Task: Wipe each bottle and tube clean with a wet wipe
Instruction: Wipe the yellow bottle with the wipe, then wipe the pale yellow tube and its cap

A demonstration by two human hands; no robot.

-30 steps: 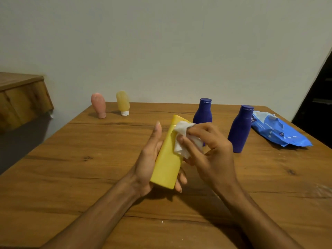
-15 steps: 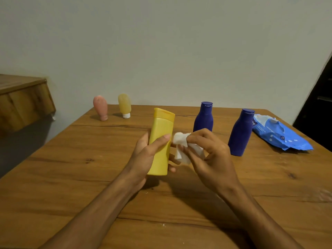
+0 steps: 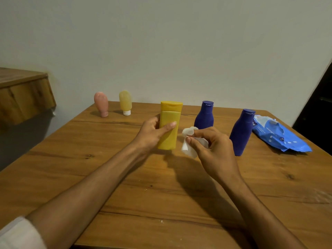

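My left hand [image 3: 152,134] grips a yellow bottle [image 3: 169,126] upright, cap up, near the middle of the wooden table [image 3: 125,177]. Just right of it, my right hand [image 3: 213,150] pinches a crumpled white wet wipe [image 3: 188,141], a small gap apart from the bottle. Two dark blue bottles stand upright behind my right hand, one [image 3: 204,115] at centre and one [image 3: 241,132] further right. A pink tube [image 3: 101,104] and a pale yellow tube [image 3: 125,102] stand on their caps at the far left of the table.
A blue pack of wet wipes [image 3: 280,137] lies at the table's right side, beside the right blue bottle. A wooden shelf [image 3: 23,94] juts from the wall on the left. A dark doorway shows at the far right.
My left hand has turned the yellow bottle from tilted to upright and moved it away from me. The right hand with the wipe has come off the bottle and sits beside it.
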